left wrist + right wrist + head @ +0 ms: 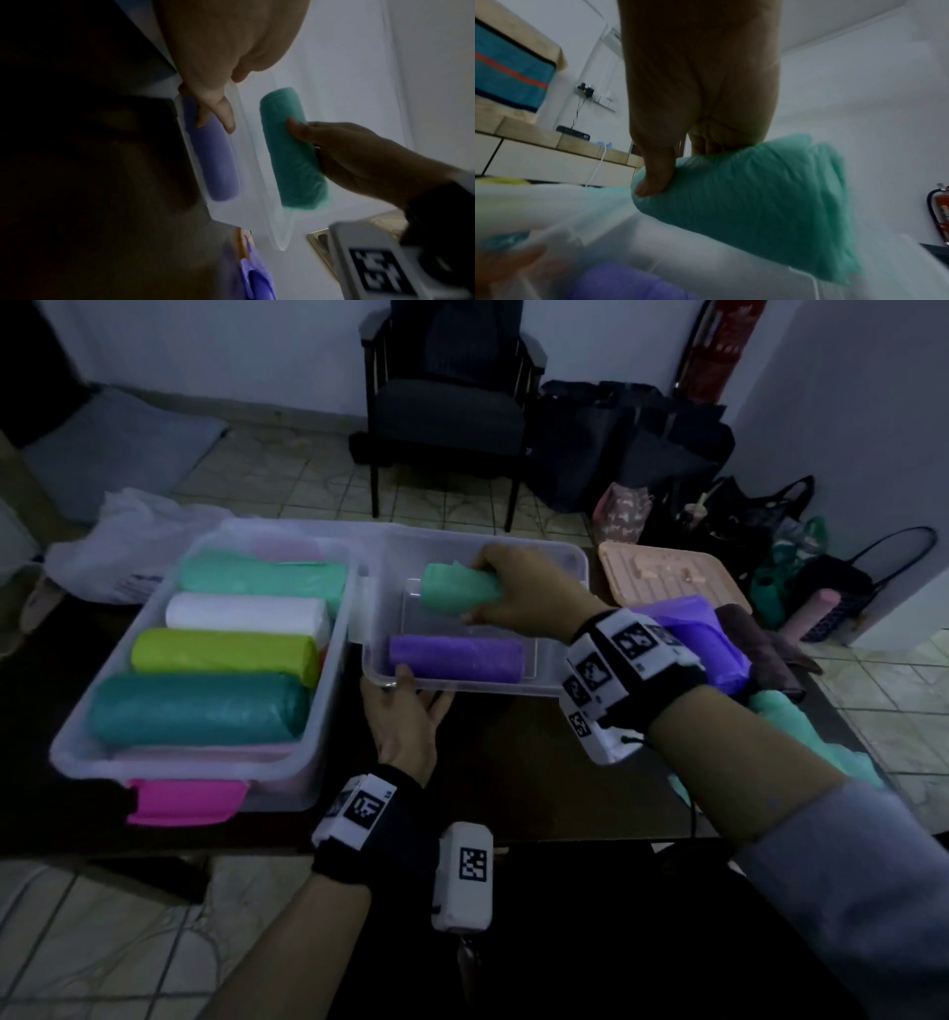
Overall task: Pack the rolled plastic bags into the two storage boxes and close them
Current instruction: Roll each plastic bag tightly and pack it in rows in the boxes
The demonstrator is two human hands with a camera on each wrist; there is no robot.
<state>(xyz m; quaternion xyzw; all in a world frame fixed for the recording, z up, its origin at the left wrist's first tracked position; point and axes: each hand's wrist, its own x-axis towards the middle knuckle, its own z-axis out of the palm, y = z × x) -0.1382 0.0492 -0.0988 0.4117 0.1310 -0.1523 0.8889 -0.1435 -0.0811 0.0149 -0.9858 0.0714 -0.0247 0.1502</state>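
Two clear storage boxes stand open on a dark table. The left box (77, 742) holds several rolls: mint, white, lime and teal. In the right box (565, 557) a purple roll (457, 657) (213, 158) lies along the near wall. My right hand (482, 590) (359, 158) grips a mint green roll (454, 588) (290, 150) (757, 199) by one end and holds it over the far part of that box, thumb (657, 172) pressed into the plastic. My left hand (416, 688) pinches the right box's near-left rim, with fingertips (221, 113) by the purple roll's end.
A peach lid (667, 580) lies right of the right box. Loose purple plastic bags (703, 634) and mint ones (791, 726) sit at the table's right end. A pink latch (185, 801) faces me on the left box. A white bag (123, 546) lies behind it, with a chair (447, 413) beyond.
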